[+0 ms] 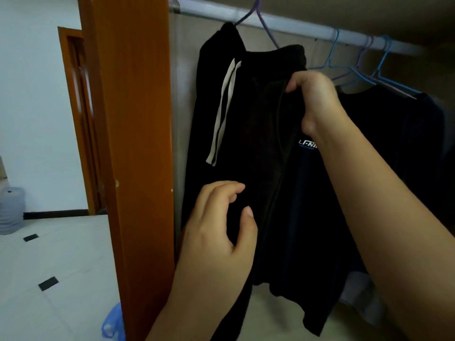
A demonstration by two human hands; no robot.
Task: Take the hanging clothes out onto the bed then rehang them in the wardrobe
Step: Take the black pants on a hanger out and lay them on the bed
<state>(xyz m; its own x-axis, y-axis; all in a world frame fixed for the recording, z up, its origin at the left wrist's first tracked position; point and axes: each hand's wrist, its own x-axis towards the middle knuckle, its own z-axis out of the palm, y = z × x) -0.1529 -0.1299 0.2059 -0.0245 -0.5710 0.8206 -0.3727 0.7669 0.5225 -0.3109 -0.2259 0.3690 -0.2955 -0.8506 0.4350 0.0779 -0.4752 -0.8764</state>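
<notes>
Black trousers (246, 134) with a white drawstring (222, 112) hang folded over a purple hanger (267, 28) on the white wardrobe rail (283, 24). My right hand (312, 94) grips the trousers' waistband at the top right. Lower down, my left hand (219, 232) hovers with loosely curled fingers against the black cloth and holds nothing. Behind the trousers hangs a dark shirt (320, 205) with a white logo. More dark clothes (403, 134) hang further right on blue hangers (357, 70).
The orange wooden wardrobe side panel (133, 143) stands just left of the trousers. A doorway with an orange frame (78, 119), a white tiled floor (49, 262), a water bottle (11, 210) and a blue plastic bag (112, 323) lie to the left.
</notes>
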